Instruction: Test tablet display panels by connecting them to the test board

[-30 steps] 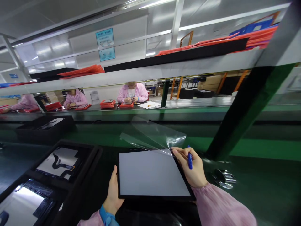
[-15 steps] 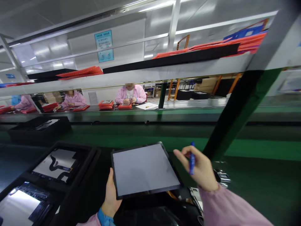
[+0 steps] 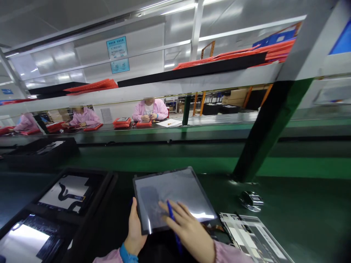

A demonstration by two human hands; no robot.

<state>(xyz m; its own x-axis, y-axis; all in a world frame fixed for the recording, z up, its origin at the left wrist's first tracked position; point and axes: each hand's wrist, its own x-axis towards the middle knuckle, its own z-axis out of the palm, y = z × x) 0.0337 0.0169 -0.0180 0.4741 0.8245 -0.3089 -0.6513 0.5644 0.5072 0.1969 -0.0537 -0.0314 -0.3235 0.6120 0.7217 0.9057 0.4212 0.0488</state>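
Note:
My left hand grips a tablet screen panel by its left lower edge, thumb along the side. The panel is tilted, with a grey glossy face and a dark border. My right hand lies over the lower part of that face, fingers stretched across it; whether they touch the glass I cannot tell. Tucked between its fingers is a slim blue pen-like tool. Below and right of the panel lies an opened tablet body with white and metallic inner parts, partly hidden by my right arm.
Black foam trays with screen parts stand at my left, another black tray farther back. A shiny metal ring-like object sits right. A green-black post rises behind it. Co-workers in pink sit across the bench.
My right hand has swung left and down from beside the panel to over its face, still with the blue tool. The opened tablet body now shows more. The view has shifted slightly.

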